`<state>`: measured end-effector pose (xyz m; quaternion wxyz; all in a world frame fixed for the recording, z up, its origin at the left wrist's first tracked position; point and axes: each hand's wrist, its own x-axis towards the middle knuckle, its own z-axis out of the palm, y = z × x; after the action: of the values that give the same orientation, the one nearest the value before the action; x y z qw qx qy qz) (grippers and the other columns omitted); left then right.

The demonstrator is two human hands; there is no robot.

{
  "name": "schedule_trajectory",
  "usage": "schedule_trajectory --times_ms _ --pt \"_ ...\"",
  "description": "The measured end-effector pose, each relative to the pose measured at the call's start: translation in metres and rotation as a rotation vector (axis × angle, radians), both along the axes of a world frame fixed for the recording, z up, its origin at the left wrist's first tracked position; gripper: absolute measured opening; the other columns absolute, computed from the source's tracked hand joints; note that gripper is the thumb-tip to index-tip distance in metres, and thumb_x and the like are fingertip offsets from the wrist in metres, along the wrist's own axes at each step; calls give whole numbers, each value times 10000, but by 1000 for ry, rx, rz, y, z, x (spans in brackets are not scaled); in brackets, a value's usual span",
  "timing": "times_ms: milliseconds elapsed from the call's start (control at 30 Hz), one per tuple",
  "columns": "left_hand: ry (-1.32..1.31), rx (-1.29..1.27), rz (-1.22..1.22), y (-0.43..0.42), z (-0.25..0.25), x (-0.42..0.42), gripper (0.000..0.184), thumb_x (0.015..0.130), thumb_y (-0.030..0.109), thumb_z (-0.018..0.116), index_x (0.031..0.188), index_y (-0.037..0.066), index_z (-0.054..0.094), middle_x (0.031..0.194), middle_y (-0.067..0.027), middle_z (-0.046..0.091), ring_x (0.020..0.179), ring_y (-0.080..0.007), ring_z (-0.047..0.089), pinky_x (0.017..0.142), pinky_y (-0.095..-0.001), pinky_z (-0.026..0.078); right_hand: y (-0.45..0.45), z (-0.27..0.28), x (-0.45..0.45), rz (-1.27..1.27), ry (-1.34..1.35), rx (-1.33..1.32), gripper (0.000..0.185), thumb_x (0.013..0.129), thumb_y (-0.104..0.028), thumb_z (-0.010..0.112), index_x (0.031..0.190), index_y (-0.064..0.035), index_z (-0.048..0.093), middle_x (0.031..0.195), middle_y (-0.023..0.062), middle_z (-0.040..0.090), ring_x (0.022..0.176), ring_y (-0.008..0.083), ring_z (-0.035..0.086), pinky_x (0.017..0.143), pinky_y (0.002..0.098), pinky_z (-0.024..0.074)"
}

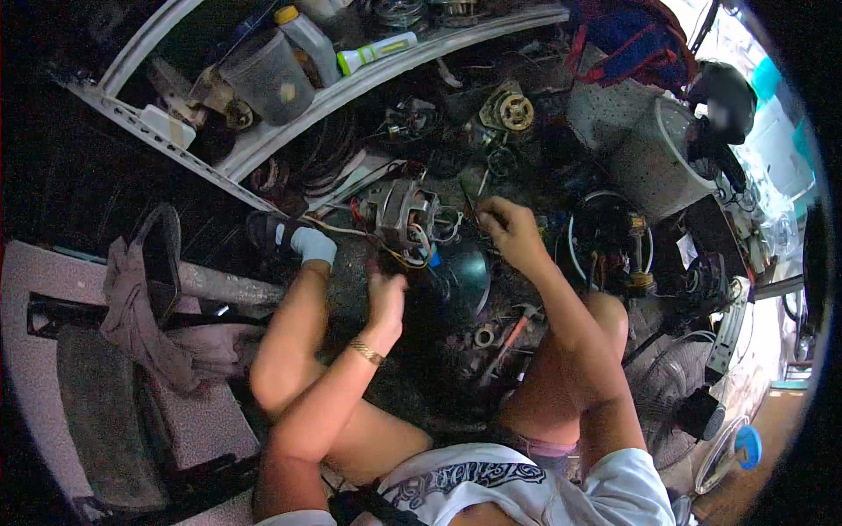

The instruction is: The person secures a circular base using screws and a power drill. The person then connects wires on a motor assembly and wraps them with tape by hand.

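An electric motor (401,213) with copper windings and several coloured wires (423,241) lies on the dark floor in front of me. My left hand (386,298), with a gold band on its wrist, is just below the motor; its fingers are blurred and partly lost in shadow. To the right of the motor, my right hand (510,228) is closed with thumb and fingers together. A thin dark rod-like tool (469,195) sticks up from its fingertips; its kind is unclear. Below and between the hands stands a dark rounded shell (465,279).
A hammer (511,337) with an orange handle and a metal ring (484,336) lie near my right knee. Another motor (511,112) is farther back. A metal rack (386,66) holds a flashlight (377,54) and a bucket (267,79). A perforated drum (653,158) and fan guard (671,394) stand right.
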<state>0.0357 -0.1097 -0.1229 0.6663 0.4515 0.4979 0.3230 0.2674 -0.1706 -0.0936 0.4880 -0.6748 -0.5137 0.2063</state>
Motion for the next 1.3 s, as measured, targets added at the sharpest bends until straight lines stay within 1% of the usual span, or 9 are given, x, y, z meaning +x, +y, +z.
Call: schedule_trajectory --times_ms 100,200,600,767,867,933,1067,1200,1300 --pt "315 610 -186 -5 -25 11 707 709 14 618 1340 27 298 1182 -100 517 1141 -241 474 988 -347 365 -1 4 6 -37 209 -17 131 858 -52 569 949 37 602 810 137 659 744 167 620 682 297 471" --pt "165 526 -177 11 -39 20 712 712 66 691 1319 30 319 1128 -104 571 1048 -229 556 930 -343 417 -3 3 11 -46 257 28 114 894 -66 542 970 2 591 774 35 613 648 82 525 555 232 424" --pt "243 266 -232 19 12 -3 408 683 30 715 1050 46 539 916 -27 588 855 -157 561 796 -309 449 -17 9 26 -137 190 -38 156 862 -76 581 973 30 603 827 102 654 750 148 606 692 296 470" --pt "39 704 -492 52 -13 -34 378 718 25 706 1055 71 542 905 6 575 782 -112 558 748 -302 474 -13 2 15 -53 190 2 191 872 -94 576 1019 27 596 857 99 652 789 154 610 712 299 470" --pt "14 175 -676 61 -9 -37 359 865 259 563 1188 112 502 968 4 599 782 -120 577 613 -303 486 -7 7 4 -18 290 -24 183 917 -107 513 1067 -12 557 843 18 564 750 79 501 673 243 416" --pt "-11 -4 -727 63 -3 -34 382 914 337 515 1232 126 489 989 4 607 782 -122 584 568 -304 490 0 12 -2 42 242 80 310 951 -197 459 1205 -28 518 1076 61 580 1003 135 511 895 290 392" --pt "-285 -485 -848 79 -2 -28 441 904 172 496 1336 142 415 1146 -4 580 914 -84 557 633 -275 488 29 36 -5 192 294 60 419 972 -285 406 1321 -55 443 1291 70 495 1159 172 440 1009 314 309" --pt "77 996 -1205 75 57 -31 520 784 -81 496 1277 84 484 1157 15 587 983 -107 544 799 -282 466 75 62 11 507 146 38 483 969 -333 413 1371 -67 382 1339 69 463 1177 182 456 998 339 344" --pt "60 527 -1296 72 83 -26 435 772 -50 565 1193 55 548 1092 4 623 950 -97 551 778 -293 476 75 71 12 563 222 -130 523 952 -372 441 1371 -65 373 1328 71 468 1149 196 492 961 369 398"
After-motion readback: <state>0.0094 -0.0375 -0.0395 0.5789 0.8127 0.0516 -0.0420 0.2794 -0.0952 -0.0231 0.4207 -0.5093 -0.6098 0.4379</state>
